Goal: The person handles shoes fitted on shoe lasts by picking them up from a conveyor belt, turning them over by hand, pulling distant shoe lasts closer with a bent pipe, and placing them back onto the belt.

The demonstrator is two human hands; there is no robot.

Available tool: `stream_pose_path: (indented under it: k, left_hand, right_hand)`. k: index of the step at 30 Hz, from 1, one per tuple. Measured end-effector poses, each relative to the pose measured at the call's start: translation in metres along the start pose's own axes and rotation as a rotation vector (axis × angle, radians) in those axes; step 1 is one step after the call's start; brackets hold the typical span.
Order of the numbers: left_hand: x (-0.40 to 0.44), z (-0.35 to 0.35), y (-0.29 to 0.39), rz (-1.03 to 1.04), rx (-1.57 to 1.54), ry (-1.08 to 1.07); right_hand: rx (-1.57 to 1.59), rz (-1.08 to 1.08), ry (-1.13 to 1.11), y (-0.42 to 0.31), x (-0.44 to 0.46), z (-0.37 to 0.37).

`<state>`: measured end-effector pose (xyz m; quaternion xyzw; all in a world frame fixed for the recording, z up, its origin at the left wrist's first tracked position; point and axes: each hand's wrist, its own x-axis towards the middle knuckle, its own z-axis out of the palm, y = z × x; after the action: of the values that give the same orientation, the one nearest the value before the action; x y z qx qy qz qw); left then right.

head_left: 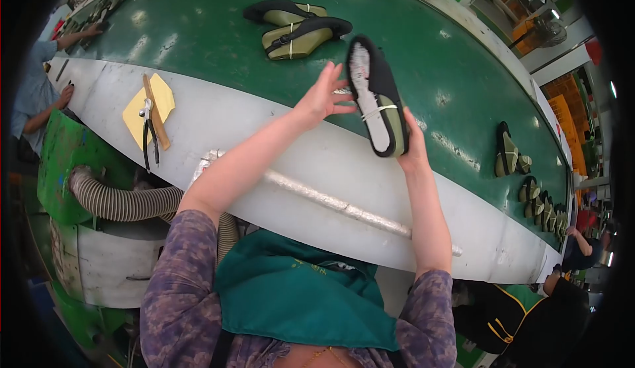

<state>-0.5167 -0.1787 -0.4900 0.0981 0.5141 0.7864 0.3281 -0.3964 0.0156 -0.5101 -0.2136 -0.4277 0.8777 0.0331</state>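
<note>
My right hand [415,146] grips a black and olive shoe upper on a last [397,113] near its lower end, holding it tilted above the table. Its pale underside faces me, and a light elastic band crosses it. My left hand [320,97] is open beside the upper's left edge, fingers spread; whether a fingertip touches it I cannot tell. Farther back, a pair of similar lasted shoe uppers [294,37] with light bands lies on the green conveyor belt [225,57].
On the white table edge [251,103], pincers [147,120] and a wooden-handled tool [155,107] lie over yellow paper [167,97]. A foil-wrapped pipe [337,204] runs along the front. More uppers [506,153] sit at right. Co-workers sit at far left [33,90] and right [522,308].
</note>
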Motion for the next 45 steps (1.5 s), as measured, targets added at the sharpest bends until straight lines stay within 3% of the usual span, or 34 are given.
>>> stream_pose_path:
  k: [4,5,9,12,14,18,24,27,33,36,37,40,45]
  left_hand:
    - [-0.008,0.001,-0.003,0.024,0.356,-0.056]
    - [-0.008,0.0,-0.006,0.05,0.423,-0.075]
    - [-0.012,0.016,0.011,0.006,0.862,-0.193]
    - [0.035,-0.01,0.013,0.353,1.353,-0.038]
    - [0.057,-0.03,0.037,0.419,1.889,0.311]
    - [0.107,-0.119,0.056,0.383,2.067,0.473]
    - [0.114,-0.129,0.06,0.376,2.024,0.373]
    - [0.102,-0.104,0.055,0.305,1.856,0.458]
    - [0.029,-0.025,0.047,0.424,1.408,0.111]
    - [-0.008,0.022,0.043,0.53,1.252,-0.093]
    - [-0.017,0.034,0.04,0.569,1.216,-0.156]
    - [-0.042,0.062,0.027,0.587,1.171,-0.258]
    - [-0.048,0.075,-0.004,0.534,0.989,-0.237]
  right_hand:
    - [0.128,-0.192,0.205,-0.016,0.022,-0.037]
    - [0.097,-0.252,0.167,-0.019,0.03,-0.056]
    - [-0.415,-0.666,0.391,-0.035,0.016,-0.039]
    - [-0.745,-0.908,0.425,-0.026,0.014,-0.036]
    - [-0.921,-0.995,0.427,-0.022,0.013,-0.028]
    - [-0.98,-0.946,0.385,-0.015,0.007,-0.016]
    - [-0.945,-0.855,0.399,-0.02,0.004,-0.017]
    - [-0.971,-0.86,0.349,-0.017,0.003,-0.014]
    - [-0.868,-0.851,0.151,-0.007,0.005,-0.001]
    - [-0.415,-0.713,-0.159,-0.01,-0.008,0.011]
    - [-0.425,-0.753,-0.251,-0.008,-0.008,0.008]
    - [-0.31,-0.71,-0.176,0.002,-0.007,-0.002]
    - [-0.381,-0.811,-0.143,-0.008,-0.021,0.006]
